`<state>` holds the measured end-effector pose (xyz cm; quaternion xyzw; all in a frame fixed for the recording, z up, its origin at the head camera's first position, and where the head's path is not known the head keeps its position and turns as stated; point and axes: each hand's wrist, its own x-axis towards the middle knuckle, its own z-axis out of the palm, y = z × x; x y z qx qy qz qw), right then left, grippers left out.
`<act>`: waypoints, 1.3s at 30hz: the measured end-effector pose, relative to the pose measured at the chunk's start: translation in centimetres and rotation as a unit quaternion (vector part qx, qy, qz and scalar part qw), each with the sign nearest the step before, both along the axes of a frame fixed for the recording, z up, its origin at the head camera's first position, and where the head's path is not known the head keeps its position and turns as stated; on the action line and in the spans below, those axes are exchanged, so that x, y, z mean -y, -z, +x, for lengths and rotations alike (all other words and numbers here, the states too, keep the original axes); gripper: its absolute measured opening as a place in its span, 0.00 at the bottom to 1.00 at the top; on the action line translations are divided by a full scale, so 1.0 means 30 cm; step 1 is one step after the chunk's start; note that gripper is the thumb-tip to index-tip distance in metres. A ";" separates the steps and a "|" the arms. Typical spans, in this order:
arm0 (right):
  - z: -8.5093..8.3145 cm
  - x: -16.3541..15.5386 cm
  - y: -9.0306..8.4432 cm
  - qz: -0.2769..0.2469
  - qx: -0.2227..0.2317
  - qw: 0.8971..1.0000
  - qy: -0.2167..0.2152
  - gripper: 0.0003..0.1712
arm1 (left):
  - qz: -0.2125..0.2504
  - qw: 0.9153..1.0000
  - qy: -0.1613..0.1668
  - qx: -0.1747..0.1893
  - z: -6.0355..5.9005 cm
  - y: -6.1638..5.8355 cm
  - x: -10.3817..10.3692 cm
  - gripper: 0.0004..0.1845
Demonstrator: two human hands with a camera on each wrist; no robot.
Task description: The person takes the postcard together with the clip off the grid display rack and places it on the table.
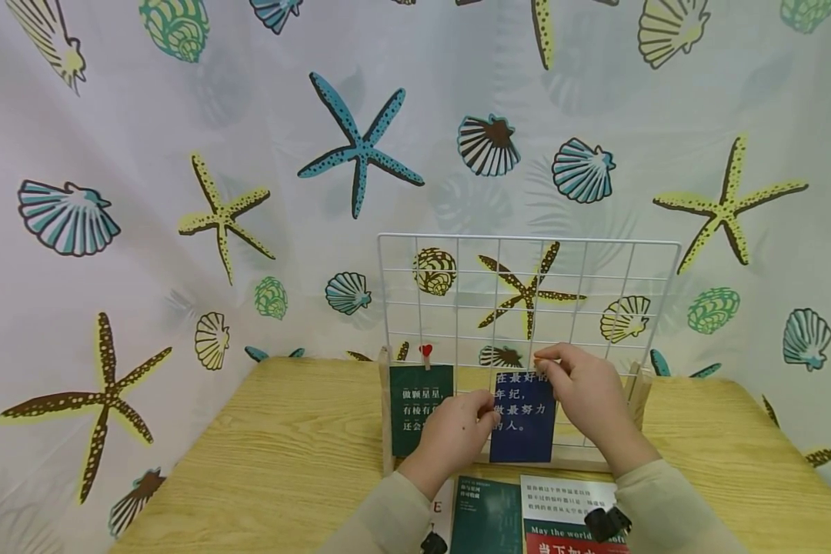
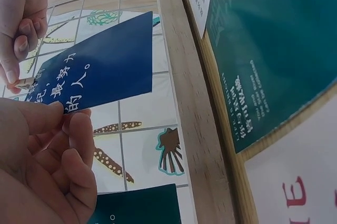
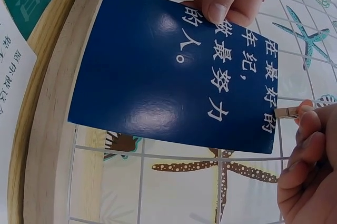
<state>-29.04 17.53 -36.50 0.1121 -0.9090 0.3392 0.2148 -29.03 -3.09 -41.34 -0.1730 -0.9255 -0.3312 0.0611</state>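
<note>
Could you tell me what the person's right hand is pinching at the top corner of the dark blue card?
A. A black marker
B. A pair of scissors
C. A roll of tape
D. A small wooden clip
D: in the right wrist view the right hand pinches a small wooden clip at the corner of the dark blue card, against the white wire grid.

1. Our head view looks forward and down from above the tabletop [image 1: 249, 454] at the grid [image 1: 526, 300].
2. Our left wrist view sits very close, looking up along the frame [image 2: 192, 103].
3. Our right wrist view is as near; all three share the blue card [image 3: 174, 76].
</note>
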 end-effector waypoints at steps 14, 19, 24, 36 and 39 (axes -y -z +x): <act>0.018 -0.007 -0.018 -0.022 -0.008 1.000 -0.007 0.12 | -0.003 1.000 0.012 -0.010 0.014 -0.011 0.017 0.08; 0.024 -0.015 -0.021 -0.030 -0.005 0.999 -0.008 0.13 | -0.006 1.000 0.019 -0.012 0.018 -0.013 0.024 0.09; 0.028 -0.023 -0.020 -0.028 -0.003 1.000 -0.005 0.13 | -0.001 1.000 0.019 -0.004 0.027 -0.016 0.031 0.12; 0.034 -0.050 -0.001 -0.043 -0.001 0.999 -0.008 0.11 | -0.013 1.000 0.009 -0.013 0.047 -0.011 0.062 0.12; 0.038 -0.054 -0.001 -0.048 -0.003 0.999 -0.010 0.11 | -0.014 1.000 0.007 -0.017 0.051 -0.014 0.072 0.12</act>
